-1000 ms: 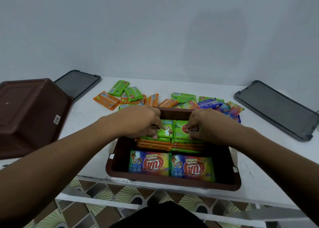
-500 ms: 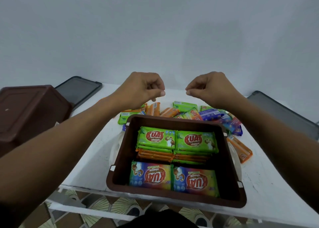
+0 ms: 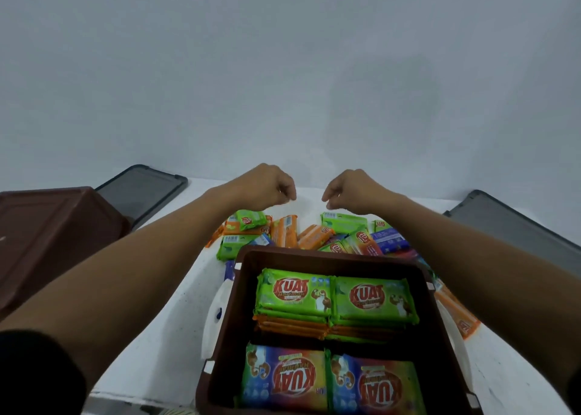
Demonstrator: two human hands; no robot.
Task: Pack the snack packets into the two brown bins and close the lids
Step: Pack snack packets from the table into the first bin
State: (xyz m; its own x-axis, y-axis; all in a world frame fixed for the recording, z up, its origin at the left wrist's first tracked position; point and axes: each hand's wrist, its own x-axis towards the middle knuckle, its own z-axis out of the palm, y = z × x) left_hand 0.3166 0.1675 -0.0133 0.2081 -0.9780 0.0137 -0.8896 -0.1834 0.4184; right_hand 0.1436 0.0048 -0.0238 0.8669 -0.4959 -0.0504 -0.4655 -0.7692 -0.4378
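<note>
An open brown bin [image 3: 317,255] stands on the white table [image 3: 176,304] in front of me. Inside it, two green packets [image 3: 295,292] top orange stacks at the far end, and two rainbow-coloured packets [image 3: 283,380] lie at the near end. Loose green, orange and blue snack packets [image 3: 314,235] are heaped just behind the bin. My left hand [image 3: 267,188] and my right hand [image 3: 349,191] hover side by side above that heap, fingers curled, holding nothing. A second brown bin [image 3: 47,235] lies upside down at the left.
One dark grey lid [image 3: 141,188] lies behind the overturned bin at the back left. Another dark grey lid [image 3: 518,226] lies at the right. An orange packet [image 3: 459,317] lies beside the open bin's right wall. A plain wall rises right behind the table.
Both hands let go of the green packets in the bin, rose, and moved away from me to above the loose heap. The view has moved in over the bin.
</note>
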